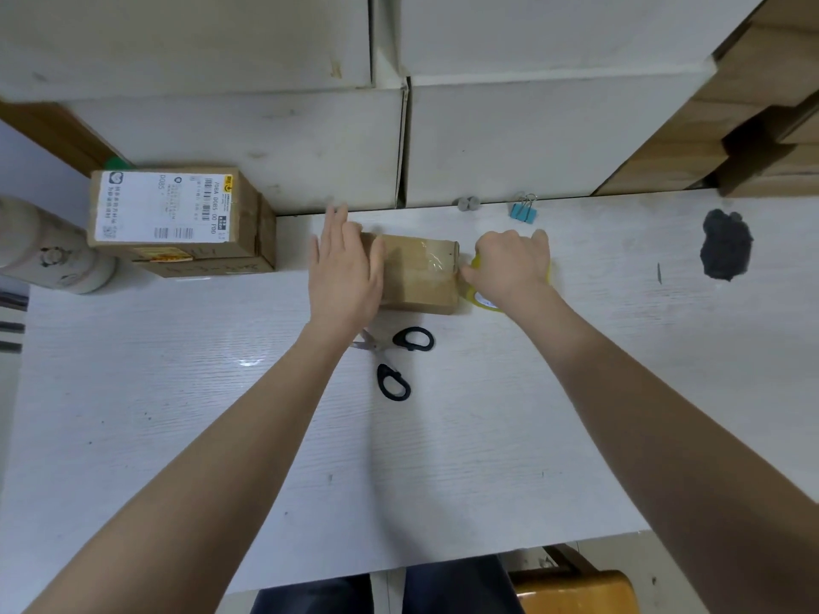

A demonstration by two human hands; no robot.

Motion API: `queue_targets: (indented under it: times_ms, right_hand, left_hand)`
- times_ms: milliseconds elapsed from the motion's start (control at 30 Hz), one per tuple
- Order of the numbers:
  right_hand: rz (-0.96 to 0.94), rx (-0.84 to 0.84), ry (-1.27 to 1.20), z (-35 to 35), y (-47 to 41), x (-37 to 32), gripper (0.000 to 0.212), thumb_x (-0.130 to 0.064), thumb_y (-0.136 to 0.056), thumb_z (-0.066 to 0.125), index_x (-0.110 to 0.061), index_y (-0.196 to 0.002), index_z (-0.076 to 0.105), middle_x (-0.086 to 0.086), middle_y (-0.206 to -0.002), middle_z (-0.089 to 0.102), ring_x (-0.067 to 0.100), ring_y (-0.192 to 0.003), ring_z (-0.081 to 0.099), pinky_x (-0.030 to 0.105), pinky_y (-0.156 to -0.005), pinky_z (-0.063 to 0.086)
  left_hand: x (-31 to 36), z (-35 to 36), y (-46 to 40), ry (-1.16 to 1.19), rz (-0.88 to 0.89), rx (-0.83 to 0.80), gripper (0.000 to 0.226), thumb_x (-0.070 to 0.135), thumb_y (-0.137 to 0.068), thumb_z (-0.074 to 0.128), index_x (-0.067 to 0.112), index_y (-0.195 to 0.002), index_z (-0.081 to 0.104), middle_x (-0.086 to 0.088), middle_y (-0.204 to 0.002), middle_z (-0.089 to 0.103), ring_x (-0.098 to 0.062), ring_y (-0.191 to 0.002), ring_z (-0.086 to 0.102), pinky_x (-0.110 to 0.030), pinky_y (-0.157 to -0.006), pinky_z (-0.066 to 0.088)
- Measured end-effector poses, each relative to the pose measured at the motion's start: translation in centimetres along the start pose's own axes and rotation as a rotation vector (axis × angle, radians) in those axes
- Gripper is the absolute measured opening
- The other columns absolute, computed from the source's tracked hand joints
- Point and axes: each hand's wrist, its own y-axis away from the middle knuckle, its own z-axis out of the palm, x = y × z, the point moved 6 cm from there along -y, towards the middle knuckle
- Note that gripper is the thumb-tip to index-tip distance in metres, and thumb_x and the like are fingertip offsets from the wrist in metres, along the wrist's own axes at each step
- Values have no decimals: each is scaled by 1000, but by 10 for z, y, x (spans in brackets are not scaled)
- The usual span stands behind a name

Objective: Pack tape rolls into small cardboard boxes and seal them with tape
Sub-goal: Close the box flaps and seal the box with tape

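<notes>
Two hands: both at the box
Box point(419, 272): mid-table point(443, 436), long axis running left-right
Left hand point(345, 268): flat, fingers straight, pressing box's left end
Right hand point(509, 268): curled round yellow tape roll point(481, 299) at right end

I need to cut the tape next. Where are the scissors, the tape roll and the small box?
scissors point(392, 363): head view, near the pivot.
tape roll point(484, 302): head view, yellowish rim below the right hand.
small box point(419, 270): head view, taped top.
</notes>
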Motion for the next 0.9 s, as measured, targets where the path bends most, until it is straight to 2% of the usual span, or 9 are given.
queue_targets:
  times_ms: [100, 200, 367, 467, 533, 667, 733, 800, 900]
  right_hand:
    - [-9, 8, -22, 3, 0, 3, 25, -34, -91, 49, -17, -74, 44, 1, -71, 43, 25, -70, 44, 37, -87, 28]
    - [-17, 6, -13, 5, -2, 5, 35, -36, -91, 49, -18, -64, 36, -1, -62, 37, 25, -68, 44, 37, -85, 26]
    - [-48, 9, -32, 7, -3, 6, 33, -36, -90, 50, -19, -65, 37, -1, -61, 37, 26, -70, 45, 37, -85, 26]
    - [-58, 26, -43, 6, -2, 4, 26, -34, -90, 49, -19, -70, 42, -1, -60, 36, 25, -70, 45, 39, -89, 27]
    - [-63, 38, -40, 7, -2, 3, 24, -34, -91, 48, -19, -72, 44, -1, -61, 37, 25, -70, 44, 39, -90, 27]
    - [-78, 80, -36, 7, 0, 3, 25, -35, -92, 47, -18, -73, 45, 1, -66, 45, 25, -67, 45, 39, -88, 27]
    - [-86, 86, -35, 7, 2, 4, 25, -35, -92, 46, -18, -74, 46, 3, -70, 52, 26, -66, 46, 39, -86, 27]
    - [-97, 92, -32, 7, 3, 4, 25, -37, -92, 46, -18, -75, 47, 5, -77, 60, 27, -70, 51, 39, -86, 27]
    - [-105, 100, -34, 7, 4, 3, 24, -37, -93, 45, -19, -77, 47, 7, -85, 66, 27, -78, 59, 39, -88, 27]
  left_hand:
    - [19, 15, -21, -54, 149, -20, 35, 22, -103, 29, 5, -128, 46, -9, -151, 33, -22, -143, 23, -38, -117, 14]
    - [21, 28, -36, -119, 114, -18, 36, 27, -102, 29, 9, -124, 51, -6, -132, 52, -23, -127, 42, -32, -107, 21]
    - [14, 44, -35, -239, 69, 18, 48, 51, -96, 33, 16, -123, 52, -3, -137, 47, -22, -130, 37, -42, -112, 16]
    - [13, 45, -36, -257, 50, -8, 69, 72, -83, 33, 21, -127, 47, 1, -140, 42, -21, -132, 33, -47, -112, 15]
    - [16, 45, -36, -283, 49, -27, 77, 78, -79, 31, 22, -132, 43, 0, -143, 38, -22, -135, 29, -51, -113, 12]
    - [20, 41, -35, -345, 103, -12, 72, 69, -89, 31, 18, -139, 37, -4, -149, 29, -19, -144, 14, -57, -112, -4]
    - [32, 45, -33, -363, 199, -28, 63, 57, -96, 31, 15, -142, 34, -6, -153, 26, -19, -146, 11, -52, -114, -3]
    - [49, 55, -28, -269, 269, -75, 51, 42, -101, 31, 12, -143, 33, -6, -154, 28, -19, -146, 13, -45, -116, 1]
    - [58, 72, -20, -280, 267, -95, 46, 33, -103, 26, 13, -144, 34, -3, -152, 32, -17, -145, 16, -41, -116, 2]
